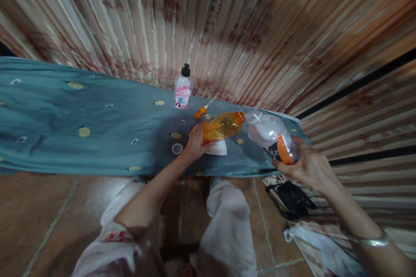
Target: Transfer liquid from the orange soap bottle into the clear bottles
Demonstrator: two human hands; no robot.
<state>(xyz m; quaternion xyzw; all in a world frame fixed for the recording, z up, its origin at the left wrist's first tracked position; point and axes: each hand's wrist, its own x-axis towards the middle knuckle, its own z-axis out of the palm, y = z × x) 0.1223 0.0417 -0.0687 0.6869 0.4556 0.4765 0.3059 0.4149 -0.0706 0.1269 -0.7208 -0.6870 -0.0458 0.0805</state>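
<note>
Pleated curtain (130, 21) behind, teal patterned cloth (107, 123) below. My left hand (195, 142) closed around amber bottle (224, 127), my right hand (310, 163) gripping clear bottle (267, 130); both tilted over cloth, mouth to mouth, contact unclear. Clear one's label (284, 149) orange and black, text unreadable. Black-topped bottle (184, 81) near curtain, pink-white label (182, 94), print too small.

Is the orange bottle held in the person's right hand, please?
No, the left hand holds the orange bottle, while the right hand grips the clear bottle.

The left hand (196, 142) hides one end (the base) of the orange bottle (224, 127).
</note>
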